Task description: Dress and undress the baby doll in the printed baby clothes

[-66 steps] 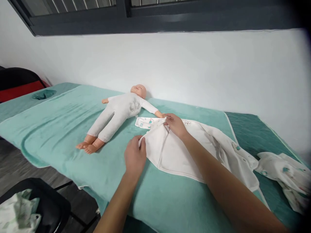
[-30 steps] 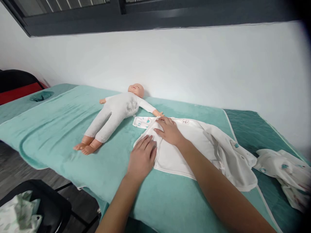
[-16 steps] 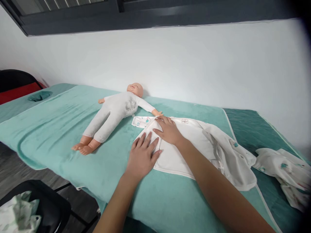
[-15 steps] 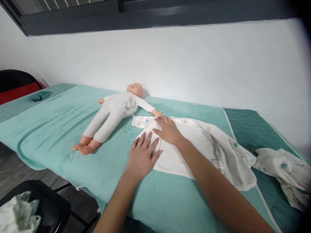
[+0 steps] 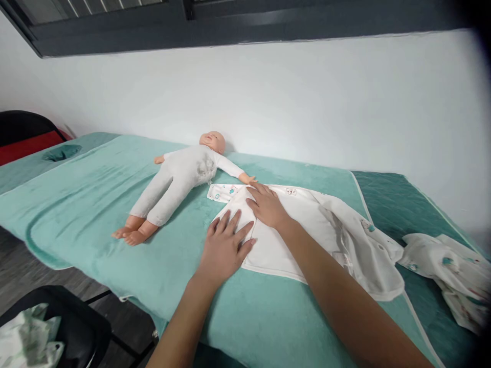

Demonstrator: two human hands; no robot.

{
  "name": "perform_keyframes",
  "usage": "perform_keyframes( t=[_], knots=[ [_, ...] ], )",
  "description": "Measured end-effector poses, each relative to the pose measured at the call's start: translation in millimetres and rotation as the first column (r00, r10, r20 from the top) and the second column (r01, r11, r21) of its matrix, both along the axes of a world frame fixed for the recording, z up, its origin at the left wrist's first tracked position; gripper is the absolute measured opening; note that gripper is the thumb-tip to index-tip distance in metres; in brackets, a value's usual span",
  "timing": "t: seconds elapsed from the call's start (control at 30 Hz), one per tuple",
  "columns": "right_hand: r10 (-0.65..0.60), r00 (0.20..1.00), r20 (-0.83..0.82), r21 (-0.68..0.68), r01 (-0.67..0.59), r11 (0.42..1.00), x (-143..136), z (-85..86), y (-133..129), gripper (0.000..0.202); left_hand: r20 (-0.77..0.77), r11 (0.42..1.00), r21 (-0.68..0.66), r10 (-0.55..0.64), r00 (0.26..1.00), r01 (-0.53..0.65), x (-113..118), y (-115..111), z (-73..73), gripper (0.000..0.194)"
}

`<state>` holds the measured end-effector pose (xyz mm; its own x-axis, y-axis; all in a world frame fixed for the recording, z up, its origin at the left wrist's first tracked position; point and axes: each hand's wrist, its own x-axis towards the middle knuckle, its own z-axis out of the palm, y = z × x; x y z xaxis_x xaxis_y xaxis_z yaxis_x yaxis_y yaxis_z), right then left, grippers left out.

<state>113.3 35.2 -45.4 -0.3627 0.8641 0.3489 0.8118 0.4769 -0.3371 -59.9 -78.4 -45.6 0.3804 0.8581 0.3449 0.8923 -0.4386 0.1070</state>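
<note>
A white baby shirt (image 5: 286,245) lies spread open on the green-covered bed, its plain inside facing up and a patterned sleeve showing at each side. My left hand (image 5: 226,245) rests flat on its left front panel with the fingers spread. Further up, near the neckline, my right hand (image 5: 267,205) lies palm down on the cloth, fingers stretched out. Neither hand grasps anything. To the left a baby doll (image 5: 184,176) with a white cloth body lies on its back. The doll's outstretched arm ends close to my right fingertips.
A crumpled patterned garment (image 5: 448,271) lies on the darker green cover at the right. A black chair (image 5: 84,327) with a bunched cloth (image 5: 28,337) stands at lower left. A white wall (image 5: 307,102) runs behind the bed (image 5: 95,204), which has a face hole at far left.
My right hand's fingers have shifted very slightly on the cloth. Otherwise the shirt, the doll and my left hand look almost the same.
</note>
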Motion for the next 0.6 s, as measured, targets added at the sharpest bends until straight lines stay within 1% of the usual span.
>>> perform_keyframes(
  t=[0.1,0.2,0.43,0.6],
  knots=[
    [0.023,0.999,0.031,-0.015,-0.022,1.000,-0.4,0.4,0.6,0.042,-0.006,1.000,-0.007,0.007,1.000,-0.008,0.9,-0.5,0.4,0.044],
    [0.042,0.997,0.067,-0.043,-0.039,0.998,-0.9,-0.2,0.7,0.047,-0.012,1.000,-0.006,0.009,1.000,-0.009,1.3,-0.2,0.6,0.045],
    [0.040,0.991,0.127,-0.067,-0.032,0.997,-2.7,-5.4,3.0,0.060,-0.004,1.000,0.011,-0.004,1.000,0.004,0.2,1.2,1.3,0.045],
    [0.067,0.991,0.115,-0.102,-0.056,0.993,-3.4,0.5,2.4,0.061,0.011,0.999,0.041,-0.014,1.000,0.014,-1.0,3.6,0.2,0.044]
  ],
)
